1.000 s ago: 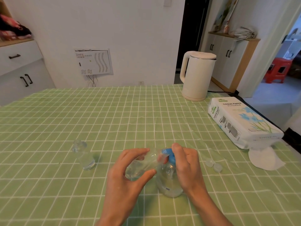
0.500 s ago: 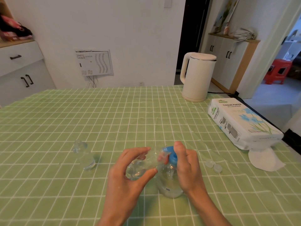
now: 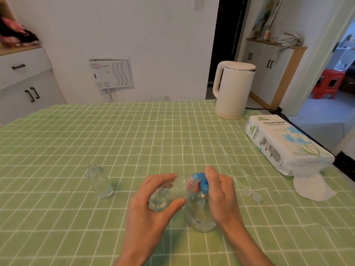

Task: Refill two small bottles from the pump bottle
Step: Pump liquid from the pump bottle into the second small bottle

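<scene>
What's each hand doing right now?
Left hand: holding a small bottle, tilted.
Right hand: gripping the pump bottle at its blue top.

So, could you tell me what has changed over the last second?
Nothing visible. The left hand still holds a small bottle tilted against the pump bottle, the right hand still on its blue top; the second small bottle stands where it was.

Right hand (image 3: 221, 196) covers the right side of the pump bottle (image 3: 197, 214). The nozzle is hidden where it meets the small bottle (image 3: 167, 192) gripped in the left hand (image 3: 151, 208). Fill level in that bottle cannot be read. Both forearms are cut off at the bottom edge. Two caps (image 3: 257, 197) are too small to tell apart. Fine print on the tissue pack (image 3: 284, 146) is illegible.
</scene>
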A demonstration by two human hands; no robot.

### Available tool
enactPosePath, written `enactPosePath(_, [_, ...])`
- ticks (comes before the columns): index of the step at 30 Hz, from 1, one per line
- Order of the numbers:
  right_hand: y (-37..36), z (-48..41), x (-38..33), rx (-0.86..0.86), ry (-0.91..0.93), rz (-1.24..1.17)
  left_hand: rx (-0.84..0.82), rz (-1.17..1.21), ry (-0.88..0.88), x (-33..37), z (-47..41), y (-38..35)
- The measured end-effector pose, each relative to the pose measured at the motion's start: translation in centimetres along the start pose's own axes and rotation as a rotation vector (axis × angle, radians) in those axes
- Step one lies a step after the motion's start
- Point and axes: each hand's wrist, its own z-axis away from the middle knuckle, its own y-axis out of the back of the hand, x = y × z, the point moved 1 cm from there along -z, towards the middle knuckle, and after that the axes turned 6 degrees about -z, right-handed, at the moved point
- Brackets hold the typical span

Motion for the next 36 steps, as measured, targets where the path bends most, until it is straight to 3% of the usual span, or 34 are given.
enactPosePath(36, [-0.09,-0.04,0.25,0.004,0.009,0.002,-0.011,0.035,0.013,0.30,-0.09,0.09])
